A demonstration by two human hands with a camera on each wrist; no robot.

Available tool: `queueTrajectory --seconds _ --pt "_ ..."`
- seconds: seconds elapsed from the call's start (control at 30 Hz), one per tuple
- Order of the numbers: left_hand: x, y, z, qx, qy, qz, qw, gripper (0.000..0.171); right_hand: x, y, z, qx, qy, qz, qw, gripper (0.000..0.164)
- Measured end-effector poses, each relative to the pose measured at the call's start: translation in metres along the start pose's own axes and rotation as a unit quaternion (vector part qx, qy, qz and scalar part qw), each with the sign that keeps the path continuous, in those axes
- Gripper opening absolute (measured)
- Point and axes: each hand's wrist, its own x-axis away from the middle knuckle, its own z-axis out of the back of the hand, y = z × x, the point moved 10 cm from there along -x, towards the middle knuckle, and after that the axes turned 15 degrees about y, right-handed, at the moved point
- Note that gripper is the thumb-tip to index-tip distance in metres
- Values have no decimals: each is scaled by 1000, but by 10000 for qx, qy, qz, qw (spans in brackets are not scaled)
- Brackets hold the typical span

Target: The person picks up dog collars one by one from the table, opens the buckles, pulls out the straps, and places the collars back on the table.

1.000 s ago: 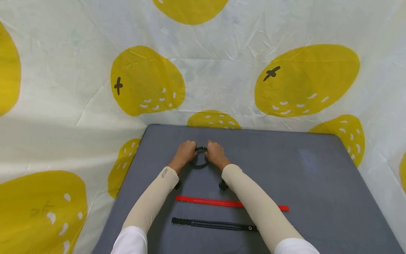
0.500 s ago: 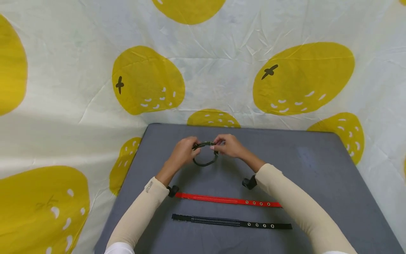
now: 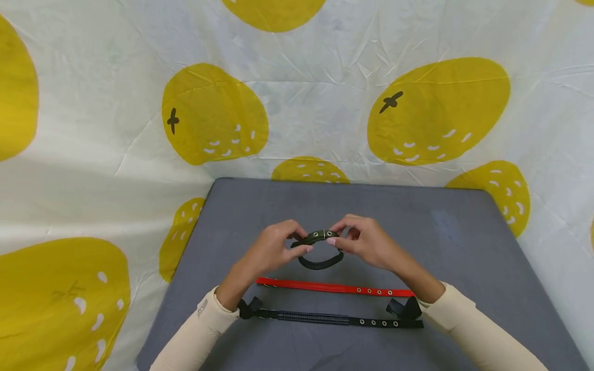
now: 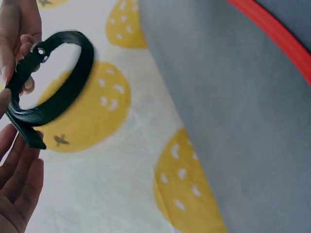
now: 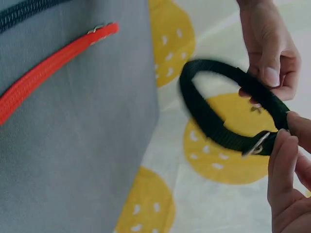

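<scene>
A dark green collar [image 3: 321, 266], buckled into a loop, is held up over the table between both hands. My left hand [image 3: 271, 246] pinches its strap on the left, near the loose strap end [image 4: 34, 139] that shows in the left wrist view. On the other side my right hand [image 3: 371, 242] pinches the strap close to the metal buckle [image 5: 257, 144], with thumb and fingertips. Metal eyelets show along the top of the loop. Below the hands, a red collar [image 3: 315, 285] and a black collar [image 3: 311, 318] lie stretched out flat, roughly parallel.
The grey-covered table [image 3: 464, 268] extends to the right and behind the hands. A white cloth with yellow fruit prints [image 3: 315, 113] hangs behind and at the sides. Black straps of the wrist cameras [image 3: 405, 308] hang below both wrists, partly over the collars.
Both hands have lifted the green collar and brought it nearer and slightly right. The fists have loosened into fingertip pinches, so more of the loop shows. The red and black collars stayed put.
</scene>
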Motion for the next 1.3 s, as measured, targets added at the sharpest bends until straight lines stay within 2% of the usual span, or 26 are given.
queueTrajectory --seconds 0.13,0.3,0.43,0.53,0.6,0.73,0.87,0.97,1.3 --pt "11 18 2 252 87 -63 9996 23 21 -19 6 150 189 337 9991 13" --pt "21 35 2 868 299 -104 9957 32 42 -41 8 -70 337 762 9965 18" --pt "25 55 3 1336 518 -558 9881 35 54 -61 8 -362 343 1030 9934 22" --pt "28 66 4 1442 612 -886 9837 33 60 -65 6 -496 281 1257 9904 26" --pt "30 71 4 1401 652 -1019 9827 33 64 -59 5 -550 261 1341 9891 27" --pt "33 78 4 1256 715 -1256 9815 32 68 -59 5 -617 234 1322 9890 28" --pt "36 82 4 1355 769 -1417 9776 30 70 -56 3 -709 164 1148 9907 26" --pt "37 82 3 1414 792 -1391 9769 26 71 -52 3 -774 138 964 9922 24" --pt "38 78 -5 1090 669 -1281 9835 21 77 -45 3 -987 226 997 9898 26"
